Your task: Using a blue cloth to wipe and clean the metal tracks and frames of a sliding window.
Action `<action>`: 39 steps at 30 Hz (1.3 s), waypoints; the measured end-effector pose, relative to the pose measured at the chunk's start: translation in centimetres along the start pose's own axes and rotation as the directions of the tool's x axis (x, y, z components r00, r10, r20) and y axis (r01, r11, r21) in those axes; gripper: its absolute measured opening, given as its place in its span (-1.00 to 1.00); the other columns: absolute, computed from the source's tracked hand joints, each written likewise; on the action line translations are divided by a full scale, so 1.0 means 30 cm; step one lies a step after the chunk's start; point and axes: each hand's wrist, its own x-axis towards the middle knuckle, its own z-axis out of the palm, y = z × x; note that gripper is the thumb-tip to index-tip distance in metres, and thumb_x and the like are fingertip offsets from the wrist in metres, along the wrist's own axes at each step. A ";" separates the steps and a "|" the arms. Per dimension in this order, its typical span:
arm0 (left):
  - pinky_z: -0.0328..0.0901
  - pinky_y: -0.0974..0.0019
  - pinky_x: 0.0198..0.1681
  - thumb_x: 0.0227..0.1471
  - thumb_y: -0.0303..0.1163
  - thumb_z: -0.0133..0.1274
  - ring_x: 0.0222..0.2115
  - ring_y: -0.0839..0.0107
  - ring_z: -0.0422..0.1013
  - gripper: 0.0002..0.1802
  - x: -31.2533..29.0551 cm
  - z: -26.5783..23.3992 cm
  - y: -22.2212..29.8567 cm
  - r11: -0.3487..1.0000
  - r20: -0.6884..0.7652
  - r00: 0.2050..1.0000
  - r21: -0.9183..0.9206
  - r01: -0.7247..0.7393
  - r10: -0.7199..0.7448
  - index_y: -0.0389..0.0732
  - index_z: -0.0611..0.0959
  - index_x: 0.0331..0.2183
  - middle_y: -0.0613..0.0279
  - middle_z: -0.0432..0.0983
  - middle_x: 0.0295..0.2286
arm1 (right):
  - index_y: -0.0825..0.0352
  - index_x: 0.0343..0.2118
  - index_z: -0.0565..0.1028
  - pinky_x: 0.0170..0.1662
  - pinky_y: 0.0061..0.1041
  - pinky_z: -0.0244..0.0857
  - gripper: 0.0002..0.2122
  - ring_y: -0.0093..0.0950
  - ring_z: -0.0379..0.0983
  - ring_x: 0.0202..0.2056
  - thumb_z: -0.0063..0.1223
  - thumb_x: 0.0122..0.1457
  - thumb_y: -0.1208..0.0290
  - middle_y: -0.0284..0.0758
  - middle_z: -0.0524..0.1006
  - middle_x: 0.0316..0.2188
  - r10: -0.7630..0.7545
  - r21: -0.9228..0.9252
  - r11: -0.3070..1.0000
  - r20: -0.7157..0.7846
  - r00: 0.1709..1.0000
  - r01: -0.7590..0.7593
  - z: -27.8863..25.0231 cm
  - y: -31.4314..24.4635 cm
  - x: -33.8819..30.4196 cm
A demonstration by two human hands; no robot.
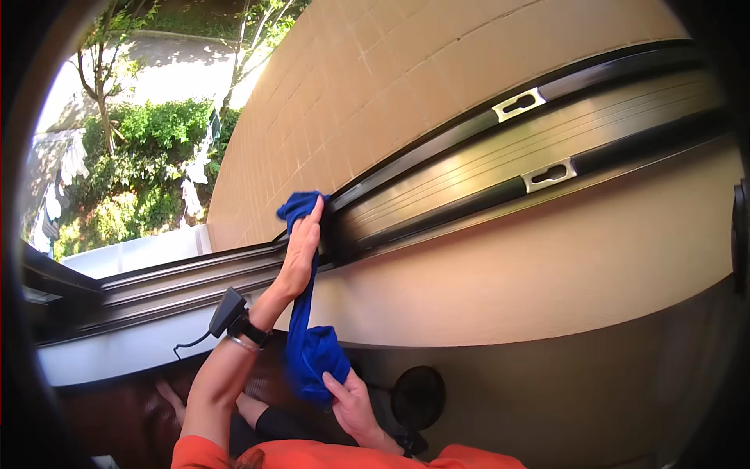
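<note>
A long blue cloth (299, 316) stretches between my two hands. My left hand (301, 254) reaches up to the dark frame's corner, fingers straight and close together, pressing the cloth's upper end there. Some of that end bunches out past the fingertips. Lower down, near my body, my right hand (355, 406) pinches the bunched lower part of the cloth between thumb and fingers. The undersides of my left fingers are hidden. On my left wrist are a black strapped device (226, 313) and a bracelet.
Dark tracks (187, 281) run along the white sill at left. The metal frame (469, 168) extends right, carrying two silver slotted plates (519, 105). Beyond it is a tiled outer wall (375, 70). Outside are bushes (148, 148) and hanging laundry. A dark round object (418, 397) stands below.
</note>
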 end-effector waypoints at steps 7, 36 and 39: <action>-0.05 0.17 0.03 0.10 -0.30 -0.33 -0.02 0.07 0.15 -0.46 0.171 0.020 0.472 0.690 0.268 0.703 0.157 -0.706 0.658 -0.36 0.20 0.08 -0.12 0.18 0.02 | 0.40 0.06 0.24 0.07 -0.58 0.08 -0.64 -0.59 0.27 -0.03 -0.14 0.17 0.59 -0.37 0.37 -0.05 -0.122 -0.044 0.991 0.122 0.985 0.128 0.063 -0.008 -0.007; 0.22 0.46 -0.14 0.10 -0.22 -0.15 -0.27 0.54 0.37 -0.67 -0.411 -0.386 -0.212 0.661 0.385 0.648 -0.119 0.741 -0.657 -0.22 0.53 -0.20 0.28 0.49 -0.28 | 0.42 -0.02 0.31 -0.07 -0.64 0.26 -0.71 -0.65 0.37 -0.18 -0.15 0.19 0.55 -0.35 0.46 -0.17 -0.446 0.077 0.894 0.220 0.867 0.441 0.204 -0.065 0.066; 0.23 0.39 -0.07 0.14 0.04 -0.28 -0.21 0.47 0.38 -0.46 -0.482 -0.301 -0.005 0.461 0.498 0.496 -0.202 0.864 -0.711 -0.19 0.46 -0.10 0.25 0.48 -0.24 | 0.41 -0.02 0.31 -0.04 -0.65 0.20 -0.71 -0.65 0.34 -0.15 -0.15 0.19 0.53 -0.38 0.45 -0.16 -0.510 0.016 0.859 0.123 0.851 0.512 0.192 -0.082 0.102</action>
